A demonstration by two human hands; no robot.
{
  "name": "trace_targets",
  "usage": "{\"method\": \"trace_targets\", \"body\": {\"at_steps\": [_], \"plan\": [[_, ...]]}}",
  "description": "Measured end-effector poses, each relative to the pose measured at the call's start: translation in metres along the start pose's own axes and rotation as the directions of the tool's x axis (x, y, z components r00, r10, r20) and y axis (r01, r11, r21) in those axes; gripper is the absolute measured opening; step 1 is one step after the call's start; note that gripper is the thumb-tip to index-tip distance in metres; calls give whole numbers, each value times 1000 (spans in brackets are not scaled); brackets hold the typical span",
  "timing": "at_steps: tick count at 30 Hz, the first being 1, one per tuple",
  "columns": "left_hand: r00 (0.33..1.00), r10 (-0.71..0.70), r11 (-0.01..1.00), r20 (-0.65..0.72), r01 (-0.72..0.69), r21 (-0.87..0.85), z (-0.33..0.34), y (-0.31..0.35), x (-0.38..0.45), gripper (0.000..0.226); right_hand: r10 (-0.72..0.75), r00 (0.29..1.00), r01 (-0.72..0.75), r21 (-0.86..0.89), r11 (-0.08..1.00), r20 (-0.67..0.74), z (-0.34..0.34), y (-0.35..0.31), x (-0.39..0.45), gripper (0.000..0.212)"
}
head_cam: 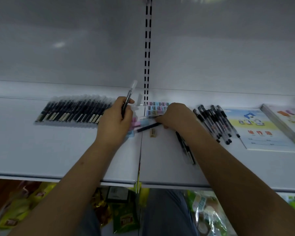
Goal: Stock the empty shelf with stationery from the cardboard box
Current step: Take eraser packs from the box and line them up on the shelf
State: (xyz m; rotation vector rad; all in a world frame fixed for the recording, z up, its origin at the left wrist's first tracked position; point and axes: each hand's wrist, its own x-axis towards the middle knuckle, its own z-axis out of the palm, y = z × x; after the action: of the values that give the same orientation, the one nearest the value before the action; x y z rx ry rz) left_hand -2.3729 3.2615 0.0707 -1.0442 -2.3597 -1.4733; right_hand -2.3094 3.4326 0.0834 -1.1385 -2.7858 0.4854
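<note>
Left hand point(115, 120) grips one pen point(128, 97); right hand point(173, 116) pinches loose pens point(147, 127) mid-shelf point(58, 150). A nudge could scatter those erasers point(157, 106), I'd guess.

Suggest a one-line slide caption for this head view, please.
Left hand holds a pen upright while the right hand gathers loose pens on the white shelf.

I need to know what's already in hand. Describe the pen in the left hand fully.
The pen is slim, with a dark barrel and a clear, plastic-looking cap at its upper end. It tilts up and away toward the shelf's back wall. The left hand grips its lower barrel, thumb across it, above the shelf. Nothing else touches it.
</note>
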Motion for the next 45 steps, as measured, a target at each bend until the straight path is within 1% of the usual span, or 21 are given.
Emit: {"method": "trace_targets", "body": {"at_steps": [4, 7, 9, 10, 12, 14, 15, 17, 19, 20, 21, 24, 27, 32, 35, 36, 38, 40, 42, 44, 45], "plan": [[999, 36, 999, 4, -36, 41, 1, -10, 2, 18, 57, 998, -59, 71, 996, 30, -4, 0, -4, 32], [1000, 26, 1000, 11, -26, 7, 1, -15, 1, 18, 88, 996, -92, 207, 974, 29, -8, 4, -8, 35], [1000, 20, 1000, -7, -20, -15, -1, -12, 1, 18, 85, 996, -67, 344, 937, -38, -13, 8, -9, 36], [1000, 15, 1000, -16, -16, -24, -2, -11, 1, 18, 71, 994, -35, 361, 932, -89, -18, 10, -9, 38], [1000, 1, 999, -19, -2, -44, -2, -10, 1, 17, -25, 985, 68, 249, 966, -173, -27, 12, -9, 38], [1000, -5, 999, -20, 5, -44, -2, -11, 1, 16, -141, 973, 173, 172, 970, -184, -35, 11, -7, 36], [1000, -4, 999, -24, 3, -32, -2, -12, 2, 16, -158, 968, 197, 200, 960, -196, -37, 13, -5, 37], [999, -4, 1000, -33, 3, -23, -1, -17, 3, 17, -176, 966, 235, 356, 905, -191, -38, 16, 1, 31], [999, -12, 999, -36, 10, -50, 0, -19, 4, 18, -256, 959, 283, 432, 856, -120, -37, 18, 4, 17], [999, -20, 998, -36, 18, -58, 0, -20, 4, 18, -335, 938, 342, 385, 857, -87, -37, 20, 4, 8], [999, -27, 998, -37, 25, -64, 0, -20, 5, 18, -429, 900, 433, 249, 866, -73, -37, 21, 5, 7], [999, -45, 997, -24, 43, -72, -1, -21, 4, 17, -625, 781, 617, -174, 768, 10, -32, 31, 12, 24], [999, -43, 997, -21, 41, -69, -1, -22, 5, 15, -660, 746, 658, -243, 713, 82, -21, 37, 14, 30], [1000, -1, 985, -8, 0, -172, -3, -13, 3, 16, -728, 685, 687, -333, 646, 1, -24, 35, 8, 22], [999, 43, 990, -21, -46, -134, -1, -15, 2, 21, -690, 710, 609, -370, 702, -140, -40, 41, -3, 19], [999, 46, 992, -22, -49, -115, -1, -17, 2, 23, -657, 733, 566, -379, 732, -175, -46, 44, -7, 19], [999, 49, 984, 15, -45, -170, 0, -17, 2, 21, -563, 805, 481, -347, 805, -190, -56, 55, -14, 21], [992, 95, 977, 81, -77, -201, 1, -8, 4, 20, -444, 883, 410, -208, 888, -155, -63, 66, -21, 20], [986, 101, 980, 132, -76, -186, 7, 4, 8, 20, -303, 948, 308, 32, 951, -100, -66, 76, -28, 18], [979, 31, 983, 201, 7, -185, 16, 15, 10, 14, -180, 984, 171, 238, 956, 16, -65, 81, -33, 17], [969, 35, 986, 244, 6, -165, 19, 20, 10, 11, -149, 986, 121, 276, 953, 80, -64, 81, -37, 17]]}}
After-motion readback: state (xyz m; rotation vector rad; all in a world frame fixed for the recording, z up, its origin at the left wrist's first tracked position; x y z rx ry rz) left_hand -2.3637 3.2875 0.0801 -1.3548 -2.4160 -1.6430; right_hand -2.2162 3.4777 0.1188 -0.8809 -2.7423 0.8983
